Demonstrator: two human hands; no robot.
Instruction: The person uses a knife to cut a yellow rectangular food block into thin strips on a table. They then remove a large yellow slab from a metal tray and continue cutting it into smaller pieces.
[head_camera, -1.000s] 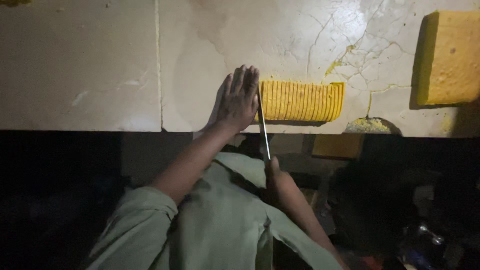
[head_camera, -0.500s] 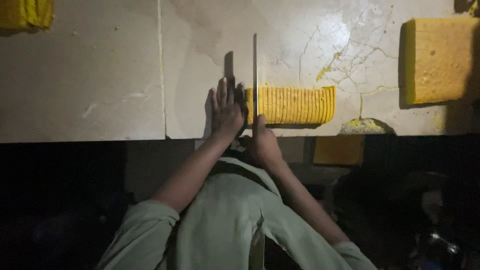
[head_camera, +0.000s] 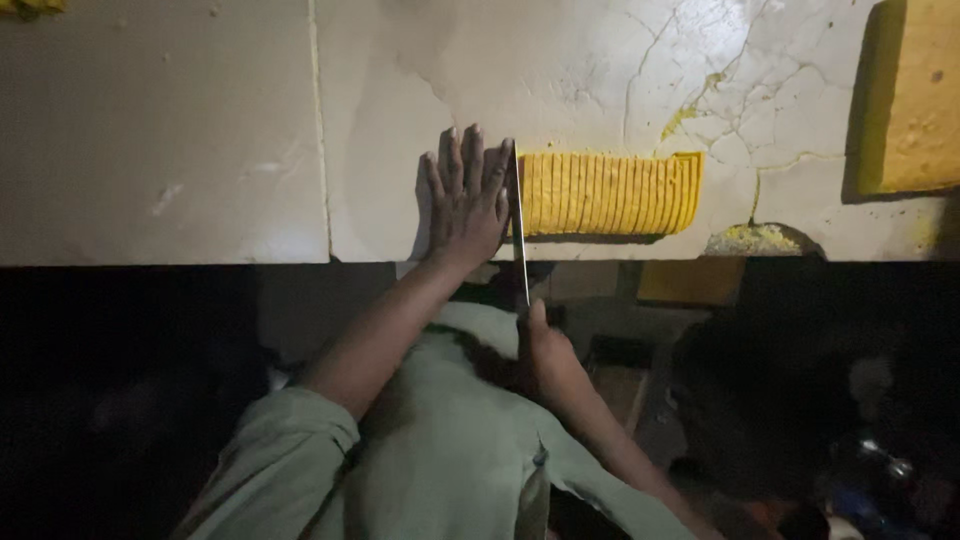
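Dark space fills the lower half of the frame, under the edge of a pale, cracked stone worktop (head_camera: 200, 150) that spans the upper half.

Nearest, bottom centre: grey-green shirt sleeves (head_camera: 440, 470), both forearms reaching up toward the worktop edge.

Right hand (head_camera: 545, 350), just below the worktop edge at centre, closed around the handle of a long thin-bladed steel knife (head_camera: 519, 235); thumb lies along the top. Handle itself hidden in the fist. Blade runs up over the edge and stands against the left end of the block.

Left hand (head_camera: 465, 195) flat on the worktop, palm down, fingers spread a little and pointing to the top of the frame. It holds nothing; its right side is just beside the blade.

Yellow rectangular block scored into many thin slices (head_camera: 610, 192) lies on the worktop right of the blade, centre of frame, slices pressed together.

Further right, yellow crumbs and smears (head_camera: 755, 238) near the worktop edge. Upper right: a larger uncut yellow slab (head_camera: 912, 95), partly out of frame. Upper left corner: a small yellow scrap (head_camera: 30, 6).
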